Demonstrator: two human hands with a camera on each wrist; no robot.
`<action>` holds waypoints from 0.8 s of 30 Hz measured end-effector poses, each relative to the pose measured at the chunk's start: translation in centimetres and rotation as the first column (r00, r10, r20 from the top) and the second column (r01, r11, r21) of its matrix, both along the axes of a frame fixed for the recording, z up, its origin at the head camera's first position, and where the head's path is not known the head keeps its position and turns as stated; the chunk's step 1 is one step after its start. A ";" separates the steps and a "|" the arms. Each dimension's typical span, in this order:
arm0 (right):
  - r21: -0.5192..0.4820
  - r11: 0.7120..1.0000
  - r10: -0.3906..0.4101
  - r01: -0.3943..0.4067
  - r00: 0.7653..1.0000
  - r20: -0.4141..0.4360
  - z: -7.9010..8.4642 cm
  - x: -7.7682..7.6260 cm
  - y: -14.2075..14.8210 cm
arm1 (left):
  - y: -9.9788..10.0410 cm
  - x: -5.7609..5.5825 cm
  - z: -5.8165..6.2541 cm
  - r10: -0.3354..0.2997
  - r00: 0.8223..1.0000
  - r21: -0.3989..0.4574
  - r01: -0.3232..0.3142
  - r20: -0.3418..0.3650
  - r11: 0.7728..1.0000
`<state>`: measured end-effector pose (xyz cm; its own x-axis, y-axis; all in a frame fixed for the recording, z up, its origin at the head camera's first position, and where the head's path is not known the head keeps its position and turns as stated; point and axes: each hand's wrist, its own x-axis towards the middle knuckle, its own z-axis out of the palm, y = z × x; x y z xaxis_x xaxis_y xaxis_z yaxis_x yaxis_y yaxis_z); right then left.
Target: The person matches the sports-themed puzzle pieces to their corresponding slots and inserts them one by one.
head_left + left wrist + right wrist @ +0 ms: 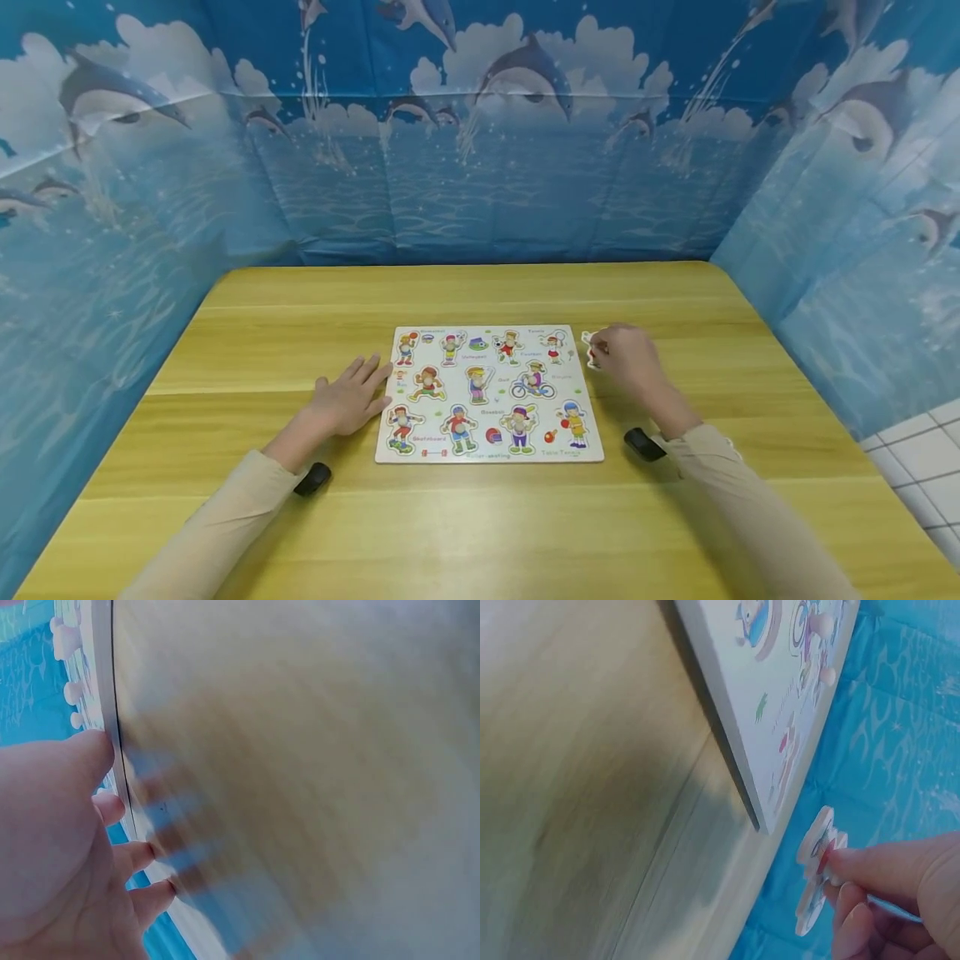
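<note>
A white wooden puzzle board with pictures of children playing sports lies on the table. My left hand lies beside its left edge, fingers spread and straight, fingertips at the edge. In the left wrist view, the thumb and fingers of the left hand meet the board's side. Off the board's upper right corner, my right hand pinches a small white-edged puzzle piece. The right wrist view shows this puzzle piece between thumb and fingers, held above the table, with some red on its face.
Small round knobs stand up from pieces in the board. The yellow wood-grain table extends around it. Blue dolphin-print sheeting rises behind the table and along both sides. A black device sits at each wrist.
</note>
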<state>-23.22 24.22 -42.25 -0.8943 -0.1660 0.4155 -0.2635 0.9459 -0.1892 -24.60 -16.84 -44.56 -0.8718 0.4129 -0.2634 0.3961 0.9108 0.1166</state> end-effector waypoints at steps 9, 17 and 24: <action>0.002 0.999 0.044 -0.044 0.999 0.029 0.1 -0.8 -1.4 | 0.1 0.2 0.6 -0.003 1.000 0.012 0.003 0.028 1.000; -0.007 0.997 0.073 -0.072 0.991 0.111 -0.4 -2.1 -2.2 | 0.0 0.2 0.3 0.006 1.000 0.013 -0.006 0.027 1.000; 0.010 0.998 0.055 -0.058 0.983 0.174 -0.7 -3.0 -2.7 | -0.2 0.0 0.1 0.003 1.000 0.014 -0.003 0.020 1.000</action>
